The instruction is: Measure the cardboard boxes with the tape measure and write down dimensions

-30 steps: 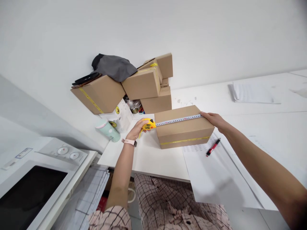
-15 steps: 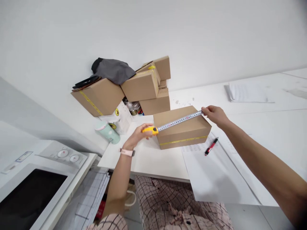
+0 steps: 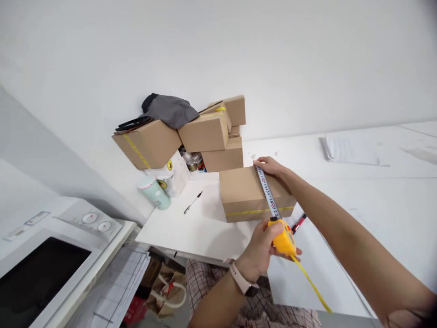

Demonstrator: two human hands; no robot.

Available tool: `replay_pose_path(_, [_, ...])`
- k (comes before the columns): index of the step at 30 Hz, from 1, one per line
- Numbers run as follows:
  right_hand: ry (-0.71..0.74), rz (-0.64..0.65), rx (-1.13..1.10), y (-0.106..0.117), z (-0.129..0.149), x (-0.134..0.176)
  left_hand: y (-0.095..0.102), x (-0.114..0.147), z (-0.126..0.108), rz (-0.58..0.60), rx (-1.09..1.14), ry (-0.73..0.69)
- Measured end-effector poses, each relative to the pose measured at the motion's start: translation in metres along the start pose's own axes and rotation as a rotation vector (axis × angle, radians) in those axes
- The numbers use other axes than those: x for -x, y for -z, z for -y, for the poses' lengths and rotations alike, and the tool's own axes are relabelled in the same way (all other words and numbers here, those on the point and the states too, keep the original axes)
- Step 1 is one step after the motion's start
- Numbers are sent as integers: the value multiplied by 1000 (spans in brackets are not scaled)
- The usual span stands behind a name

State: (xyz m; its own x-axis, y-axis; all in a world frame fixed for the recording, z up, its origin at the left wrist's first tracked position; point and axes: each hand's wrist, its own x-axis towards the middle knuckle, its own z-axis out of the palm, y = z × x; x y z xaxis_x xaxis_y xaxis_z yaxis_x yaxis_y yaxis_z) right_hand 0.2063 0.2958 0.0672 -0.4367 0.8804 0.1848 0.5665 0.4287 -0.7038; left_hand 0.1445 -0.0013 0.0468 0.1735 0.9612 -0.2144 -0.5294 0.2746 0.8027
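Note:
A closed cardboard box [image 3: 239, 184] with a yellow strip of tape along its front side lies on the white table. My left hand [image 3: 261, 248] is wrapped round a yellow tape measure [image 3: 284, 239] in front of the box, its yellow wrist strap hanging down to the right. From the case the silver blade [image 3: 268, 191] runs up across the box's top near its right end. There my right hand [image 3: 269, 166] pinches the blade's end at the box's far edge. A red and black pen [image 3: 299, 223] lies on paper to the right of the case.
Several cardboard boxes [image 3: 203, 132] are stacked at the back left, a grey cloth [image 3: 172, 110] on top. Beside them stands a mint tumbler [image 3: 155, 193]. A thin pen [image 3: 193, 202] lies left of the box. A microwave [image 3: 44, 273] is at lower left, papers [image 3: 353, 150] at back right.
The blade has turned from lying lengthwise to crossing the box's width. My left hand moved right and nearer with the case; my right hand shifted left to the far edge. The thin pen came into view.

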Motion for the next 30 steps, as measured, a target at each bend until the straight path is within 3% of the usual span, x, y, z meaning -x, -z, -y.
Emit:
replay_pose_path(4, [-60,12,210,-9,-11,-18,-20,-18,-11,-48,-60,18])
replay_pose_path(9, [-50,25,237,-13,-15,-21,-26,-22,-3,-103,-51,25])
replay_pose_path(16, [-60,-3,140,-16,-19,-21,-29,-16,0,-143,-50,41])
replay_pose_path(21, [-37,-41,-82,-11,-13,-17,-29,-8,-4,-138,-70,29])
replay_pose_path(25, [-20,-204,-318,19,-29,11,-9,25,-8,-226,-131,-153])
replay_pose_path(28, [-123,-413,-530,36,-62,59,28,49,-12,-449,-237,-371])
replay_pose_path(30, [-235,-407,-552,36,-83,99,60,55,-15,-582,-294,-466])
